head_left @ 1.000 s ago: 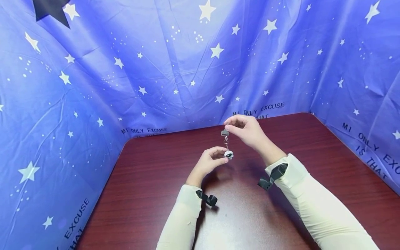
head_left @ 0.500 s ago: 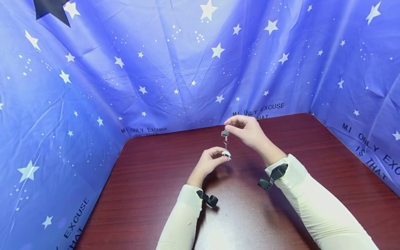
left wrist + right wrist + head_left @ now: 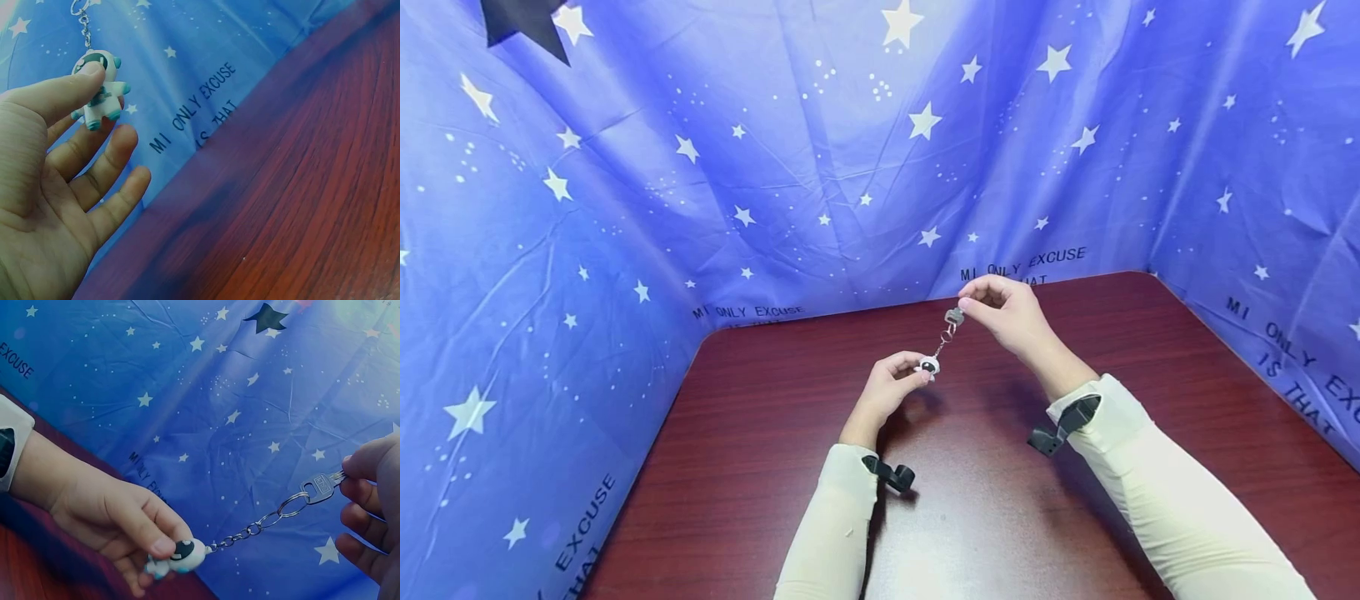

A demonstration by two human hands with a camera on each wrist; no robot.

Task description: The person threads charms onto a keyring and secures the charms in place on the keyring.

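My left hand [image 3: 886,392] pinches a small astronaut keychain figure [image 3: 100,90], white with teal hands and feet and a dark visor, between thumb and fingers. From the figure's head a short metal chain [image 3: 240,535] runs up to a split ring [image 3: 290,505]. A silver key [image 3: 320,487] hangs on that ring. My right hand [image 3: 1011,318] holds the key by its blade end, thumb against the fingers. The chain stretches slanted between both hands, above the table. In the left wrist view the other left fingers spread loosely behind the figure.
A dark red wood-grain table [image 3: 760,467] lies under both hands. Blue cloth [image 3: 820,167] with white stars and black lettering hangs around its back and sides. Each wrist carries a black strap mount, such as the right one [image 3: 1063,425].
My right hand has moved right with the key, and my left hand slightly left with the astronaut figure. The chain, earlier hanging nearly upright, now slants. The figure has turned, showing its visor.
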